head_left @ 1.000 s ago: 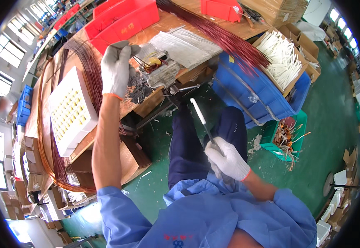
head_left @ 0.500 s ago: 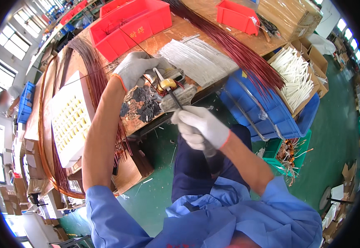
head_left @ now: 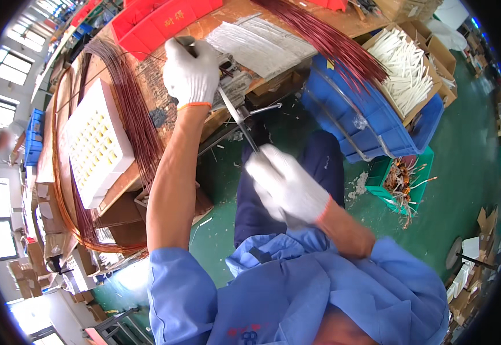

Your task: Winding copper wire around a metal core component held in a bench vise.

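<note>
My left hand (head_left: pixel 192 72), in a white glove, is over the bench's front edge with its fingers curled. Whatever they hold is hidden, though a thin dark wire runs near the fingertips. My right hand (head_left: pixel 288 187), also gloved and blurred, is closed round a slim tool (head_left: pixel 251 138) above my lap. The tool has a dark shaft and a pale, pointed end reaching up to my left wrist; its kind is unclear. A metal piece (head_left: pixel 265 109) sticks out sideways near that end. Right of my left hand lies a small dark-and-metal fixture (head_left: pixel 227 72), partly covered.
Left on the bench stand a white foam tray (head_left: pixel 98 144) of yellow pieces and dark red wires (head_left: pixel 132 109). Behind are red bins (head_left: pixel 170 20) and white strips (head_left: pixel 262 46). At right are a blue crate (head_left: pixel 339 115), white tubes (head_left: pixel 403 75) and a green bin (head_left: pixel 380 184).
My left hand has turned over, and the yellow-wrapped coil beside it no longer shows. My right hand has drawn the tool down and away from the coil's place. The view has shifted.
</note>
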### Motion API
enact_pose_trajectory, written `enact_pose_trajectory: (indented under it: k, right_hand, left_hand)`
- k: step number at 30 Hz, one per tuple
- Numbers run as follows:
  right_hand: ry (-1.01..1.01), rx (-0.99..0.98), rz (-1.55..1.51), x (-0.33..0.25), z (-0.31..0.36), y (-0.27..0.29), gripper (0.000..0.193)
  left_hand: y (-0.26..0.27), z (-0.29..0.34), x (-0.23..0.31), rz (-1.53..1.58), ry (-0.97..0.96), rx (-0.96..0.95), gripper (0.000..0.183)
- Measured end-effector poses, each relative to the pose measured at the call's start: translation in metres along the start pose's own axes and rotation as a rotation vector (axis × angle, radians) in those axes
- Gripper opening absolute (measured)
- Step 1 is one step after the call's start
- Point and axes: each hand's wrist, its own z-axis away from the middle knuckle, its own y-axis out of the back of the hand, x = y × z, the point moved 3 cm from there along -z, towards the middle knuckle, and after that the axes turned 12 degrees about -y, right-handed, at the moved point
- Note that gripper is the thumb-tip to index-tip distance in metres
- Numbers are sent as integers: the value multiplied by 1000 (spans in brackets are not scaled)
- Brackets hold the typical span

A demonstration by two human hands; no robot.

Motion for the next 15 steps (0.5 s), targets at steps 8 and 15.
enact_pose_trajectory:
  k: [8,15]
  right_hand:
    - [-126,19,129,73,91,24,6]
    - [166,59,218,50,39,22,9]
  left_hand:
    - [47,74,24,-112,-1056,-122,47]
    - [59,23,9,414,-614,-44,24]
